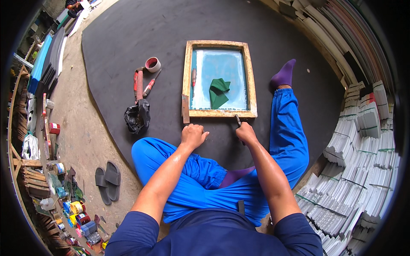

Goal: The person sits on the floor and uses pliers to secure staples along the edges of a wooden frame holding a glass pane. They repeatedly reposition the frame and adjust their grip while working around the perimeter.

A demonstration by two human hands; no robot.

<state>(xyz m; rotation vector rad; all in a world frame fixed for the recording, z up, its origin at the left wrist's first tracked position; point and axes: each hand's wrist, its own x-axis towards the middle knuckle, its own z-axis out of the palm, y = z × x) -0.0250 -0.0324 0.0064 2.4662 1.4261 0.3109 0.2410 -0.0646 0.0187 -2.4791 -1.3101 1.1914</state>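
Sat cross-legged on dark round floor mat (128, 38). Wooden-framed printing screen with pale blue mesh (219, 79) lay flat at 12 o'clock, folded green cloth (218, 92) resting on mesh. Right hand (246, 133) closed around small dark-handled tool (238, 120), tip at frame's near right corner. Left hand (193, 135) curled loosely, empty, just short of near rail, fingers pressed together. Step judged: working frame edge at corner. Next move judged to need left hand steadying frame. Tape roll (152, 64) at 11 o'clock.

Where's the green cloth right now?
In the head view, the green cloth lies crumpled inside the wooden screen frame on its pale blue mesh, ahead of both hands, right of the small red-handled tool.
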